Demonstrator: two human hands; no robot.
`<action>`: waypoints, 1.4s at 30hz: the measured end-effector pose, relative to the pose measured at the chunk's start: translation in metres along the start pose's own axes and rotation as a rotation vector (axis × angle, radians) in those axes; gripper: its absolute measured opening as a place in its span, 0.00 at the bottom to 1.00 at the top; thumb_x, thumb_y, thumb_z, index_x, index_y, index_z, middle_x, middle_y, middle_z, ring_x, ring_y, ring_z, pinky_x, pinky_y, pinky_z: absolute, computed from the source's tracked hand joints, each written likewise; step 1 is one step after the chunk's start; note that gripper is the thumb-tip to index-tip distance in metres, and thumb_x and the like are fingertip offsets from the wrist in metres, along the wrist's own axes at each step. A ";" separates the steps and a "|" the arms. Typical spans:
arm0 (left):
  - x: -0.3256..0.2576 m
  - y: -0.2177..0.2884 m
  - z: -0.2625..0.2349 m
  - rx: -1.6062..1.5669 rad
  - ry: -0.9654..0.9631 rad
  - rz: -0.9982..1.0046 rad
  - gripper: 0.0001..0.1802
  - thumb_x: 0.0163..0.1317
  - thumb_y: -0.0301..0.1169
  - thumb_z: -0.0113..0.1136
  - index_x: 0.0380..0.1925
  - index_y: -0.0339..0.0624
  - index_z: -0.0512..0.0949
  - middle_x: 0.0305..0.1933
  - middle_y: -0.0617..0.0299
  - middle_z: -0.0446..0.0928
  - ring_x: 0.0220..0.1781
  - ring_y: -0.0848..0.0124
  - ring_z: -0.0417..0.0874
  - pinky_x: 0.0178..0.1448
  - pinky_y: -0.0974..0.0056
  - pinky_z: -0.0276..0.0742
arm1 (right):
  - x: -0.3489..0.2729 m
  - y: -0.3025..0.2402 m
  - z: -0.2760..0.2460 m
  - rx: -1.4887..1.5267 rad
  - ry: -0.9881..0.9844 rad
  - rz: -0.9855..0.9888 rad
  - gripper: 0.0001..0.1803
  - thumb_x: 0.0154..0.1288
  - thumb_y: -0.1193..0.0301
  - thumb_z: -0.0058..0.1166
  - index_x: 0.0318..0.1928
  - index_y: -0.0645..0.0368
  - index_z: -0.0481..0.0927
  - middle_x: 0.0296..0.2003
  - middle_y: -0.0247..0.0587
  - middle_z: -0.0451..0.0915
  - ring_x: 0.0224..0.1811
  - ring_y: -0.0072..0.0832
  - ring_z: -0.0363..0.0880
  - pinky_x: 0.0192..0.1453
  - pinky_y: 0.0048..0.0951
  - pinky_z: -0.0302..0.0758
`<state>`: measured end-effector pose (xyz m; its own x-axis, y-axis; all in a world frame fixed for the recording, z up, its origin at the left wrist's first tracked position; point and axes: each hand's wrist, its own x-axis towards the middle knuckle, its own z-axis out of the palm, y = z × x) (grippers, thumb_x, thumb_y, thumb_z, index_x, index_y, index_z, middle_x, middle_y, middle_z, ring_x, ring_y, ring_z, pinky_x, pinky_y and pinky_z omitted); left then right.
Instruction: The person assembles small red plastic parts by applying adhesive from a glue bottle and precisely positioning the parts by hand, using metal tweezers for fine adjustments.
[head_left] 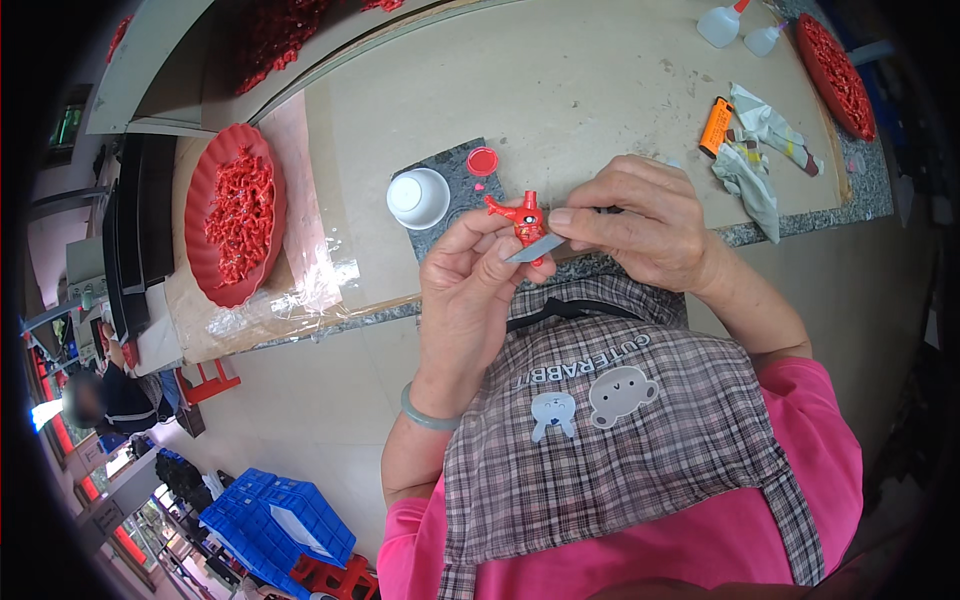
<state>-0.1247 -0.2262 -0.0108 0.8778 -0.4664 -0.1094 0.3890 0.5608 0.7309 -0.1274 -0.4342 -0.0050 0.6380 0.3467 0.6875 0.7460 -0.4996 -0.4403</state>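
Note:
My left hand [468, 280] pinches a small red toy figure [530, 216] with black and white details between thumb and fingers. In my right hand [655, 220] is a knife with a flat grey blade [537, 248], held with the fingers closed on its handle end. The blade lies across the lower part of the figure, by the left thumb. Just beyond the hands, a white cup [430, 200] and a round red dish [482, 161] sit on a dark speckled slab [440, 164]. A tiny pink piece [479, 187] lies beside the dish.
A red scalloped bowl [198, 260] of small red parts stands at the left, another red bowl [812, 40] at the far right. An orange lighter [717, 127] and crumpled cloths [748, 185] lie right. Squeeze bottles [720, 26] stand behind. Blue crates [270, 520] are on the floor.

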 end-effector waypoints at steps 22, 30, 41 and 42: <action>-0.005 -0.003 0.001 0.003 0.034 0.048 0.14 0.64 0.22 0.58 0.50 0.30 0.76 0.42 0.52 0.82 0.39 0.66 0.84 0.44 0.65 0.82 | -0.013 -0.008 0.021 0.062 0.186 0.102 0.19 0.45 0.77 0.65 0.42 0.55 0.85 0.29 0.34 0.80 0.25 0.26 0.76 0.26 0.25 0.71; -0.005 -0.004 -0.003 0.011 0.041 0.031 0.14 0.64 0.22 0.59 0.50 0.30 0.77 0.43 0.52 0.82 0.39 0.66 0.84 0.44 0.65 0.82 | -0.017 -0.006 0.021 -0.077 0.193 0.039 0.17 0.46 0.74 0.65 0.42 0.54 0.85 0.29 0.33 0.80 0.25 0.25 0.75 0.24 0.24 0.70; -0.005 0.001 0.000 -0.094 0.031 -0.089 0.14 0.65 0.24 0.58 0.50 0.32 0.77 0.45 0.48 0.81 0.39 0.67 0.83 0.46 0.66 0.81 | -0.017 -0.007 0.017 0.017 0.251 0.073 0.16 0.49 0.74 0.66 0.42 0.55 0.85 0.30 0.35 0.81 0.26 0.27 0.76 0.26 0.25 0.72; -0.004 0.001 -0.001 -0.093 0.029 -0.087 0.14 0.65 0.24 0.58 0.50 0.32 0.77 0.45 0.48 0.81 0.39 0.67 0.83 0.46 0.66 0.81 | -0.016 -0.005 0.016 0.016 0.252 0.071 0.16 0.49 0.74 0.66 0.42 0.55 0.85 0.30 0.35 0.81 0.26 0.27 0.76 0.26 0.25 0.72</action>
<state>-0.1277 -0.2233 -0.0102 0.8469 -0.4965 -0.1902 0.4870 0.5807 0.6524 -0.1384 -0.4245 -0.0230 0.6224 0.1019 0.7760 0.7055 -0.5025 -0.4998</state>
